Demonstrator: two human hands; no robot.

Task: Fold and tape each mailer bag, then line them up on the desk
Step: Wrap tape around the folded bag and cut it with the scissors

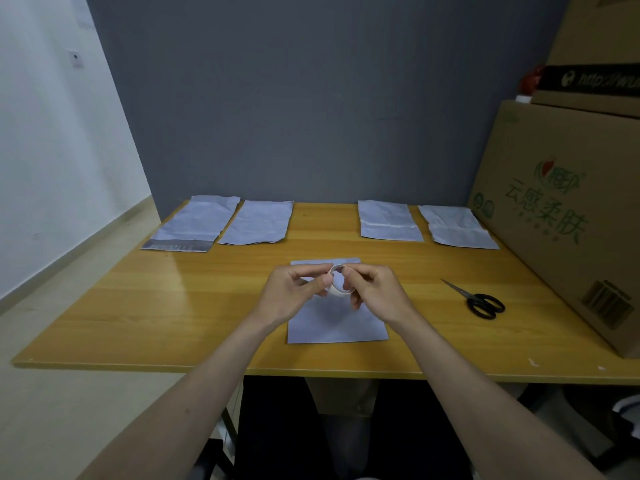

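Over the middle of the wooden worktop [145, 306], both hands meet above a grey mailer bag [337, 323] lying flat near the front edge. Left hand [294, 292]: fingers curled, thumb and forefinger pinching the left side of a small roll of clear tape [341, 280]. Right hand [375, 292]: fingers curled, fingertips pinching the roll at its upper right rim. Roll held upright, its open ring facing the camera, clear of the bag beneath. Whether a strip is being peeled from it cannot be told.

Along the back edge of the worktop, four more grey mailer bags lie flat in a row. Far-left bag [194, 225]: long, with a darker band showing at its near end. Second bag [258, 223]: just beside the first, long, near edge uneven. A wide gap of bare wood follows. Third bag [389, 221]: shorter, with a pale strip running across it. Fourth bag [457, 228]: shorter, a crease across its middle, lying near a large cardboard box [561, 216] with green print that stands on the right end of the worktop.

Black-handled scissors [478, 299] rest closed on the wood to the right of the right hand, well apart from it, blades pointing away and to the left.
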